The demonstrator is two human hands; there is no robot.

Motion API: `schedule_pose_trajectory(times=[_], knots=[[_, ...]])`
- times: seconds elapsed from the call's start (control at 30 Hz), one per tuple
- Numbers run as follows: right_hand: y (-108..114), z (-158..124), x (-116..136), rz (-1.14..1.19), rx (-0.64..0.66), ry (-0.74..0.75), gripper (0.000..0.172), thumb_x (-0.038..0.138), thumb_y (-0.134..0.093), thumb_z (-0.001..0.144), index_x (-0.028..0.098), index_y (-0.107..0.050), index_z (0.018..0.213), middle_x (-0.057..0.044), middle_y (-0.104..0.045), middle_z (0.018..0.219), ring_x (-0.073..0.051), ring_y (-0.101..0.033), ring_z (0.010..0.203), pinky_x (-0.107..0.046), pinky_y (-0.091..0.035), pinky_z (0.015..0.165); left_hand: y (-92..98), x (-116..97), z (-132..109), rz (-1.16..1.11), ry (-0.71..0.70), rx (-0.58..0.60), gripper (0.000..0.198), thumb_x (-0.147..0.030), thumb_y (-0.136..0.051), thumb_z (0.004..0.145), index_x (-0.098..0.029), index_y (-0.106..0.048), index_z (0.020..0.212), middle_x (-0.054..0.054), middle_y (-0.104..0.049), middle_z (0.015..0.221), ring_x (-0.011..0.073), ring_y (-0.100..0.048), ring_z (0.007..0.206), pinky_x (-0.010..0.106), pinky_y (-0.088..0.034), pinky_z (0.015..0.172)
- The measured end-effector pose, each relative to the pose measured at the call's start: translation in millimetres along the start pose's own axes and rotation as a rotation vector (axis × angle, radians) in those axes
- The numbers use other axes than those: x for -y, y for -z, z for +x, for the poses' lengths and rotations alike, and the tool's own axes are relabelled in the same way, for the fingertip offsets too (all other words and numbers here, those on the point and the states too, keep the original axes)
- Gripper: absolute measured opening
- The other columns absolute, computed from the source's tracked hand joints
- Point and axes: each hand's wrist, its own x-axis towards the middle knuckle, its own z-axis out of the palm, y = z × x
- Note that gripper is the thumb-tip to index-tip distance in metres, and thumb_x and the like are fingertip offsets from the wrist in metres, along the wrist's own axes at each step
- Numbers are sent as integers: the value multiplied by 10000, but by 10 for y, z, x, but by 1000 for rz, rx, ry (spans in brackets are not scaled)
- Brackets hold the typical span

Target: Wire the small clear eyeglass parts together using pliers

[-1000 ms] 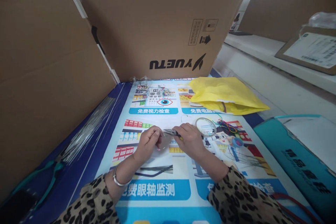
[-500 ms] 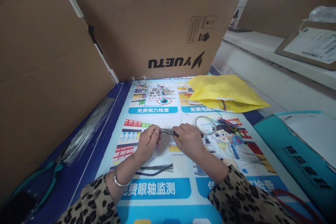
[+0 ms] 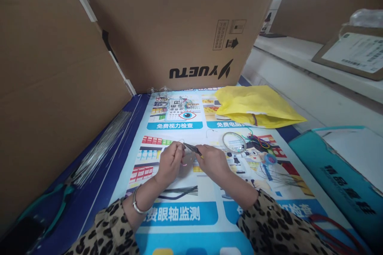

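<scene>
My left hand [image 3: 170, 162] is closed in a pinch. A thin wire [image 3: 181, 141] curves up from its fingertips, and a small pink bit shows just below them. My right hand [image 3: 214, 164] is wrapped round a pair of needle-nose pliers [image 3: 191, 148] with dark jaws and a touch of yellow on the handle. The jaw tips point left and meet the wire right at my left fingertips. Whether the jaws grip the wire is too small to tell. Under my forearms, a bundle of dark wires [image 3: 179, 192] lies on the printed sheet.
Right of my hands are a round clear dish [image 3: 234, 142], coloured cords [image 3: 263, 142] and a yellow pouch [image 3: 257, 101]. A teal box [image 3: 344, 183] and red-handled tool [image 3: 335, 223] stand nearer. Left lie silvery wires [image 3: 103, 145] and teal-handled pliers [image 3: 60, 201]. Cardboard [image 3: 179, 24] walls the back.
The pliers have turned so their tips point more upward at the left fingertips. The wire's curve and the pink bit now show. Both hands stay in nearly the same place.
</scene>
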Motion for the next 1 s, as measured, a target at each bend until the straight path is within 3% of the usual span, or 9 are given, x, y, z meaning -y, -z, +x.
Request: schedule_pose_trajectory(times=[0.37, 0.63, 0.83, 1.0], knots=[[17, 2, -15, -27, -7, 23, 201, 288, -448, 822, 246, -596, 951, -10, -652, 848, -149, -583, 757, -239, -336, 604, -16, -42, -23, -109, 31, -50, 221, -323, -364, 865, -185, -520, 792, -32, -516, 615, 82, -483, 492, 197, -416, 499], [7, 17, -155, -158, -140, 116, 163, 254, -466, 814, 227, -606, 892, -17, -613, 753, -161, -535, 724, -265, -279, 606, 64, 48, 109, -277, 131, 212, 229, -346, -421, 827, -166, -554, 779, -8, -532, 659, 95, -497, 545, 205, -427, 516], [12, 46, -229, -217, -259, 211, 181, 167, -474, 793, 205, -617, 899, -36, -595, 735, -160, -492, 740, -281, -265, 661, 82, 73, 125, -162, 98, 235, 251, -348, -416, 830, -172, -582, 764, 3, -558, 672, 115, -522, 607, 212, -428, 558], [7, 39, -182, -196, -225, 147, 155, 218, -471, 809, 211, -608, 881, -33, -592, 752, -172, -490, 760, -289, -263, 668, 52, 62, 116, -42, 69, 178, 252, -339, -421, 822, -176, -601, 756, -4, -569, 636, 110, -519, 564, 202, -417, 528]])
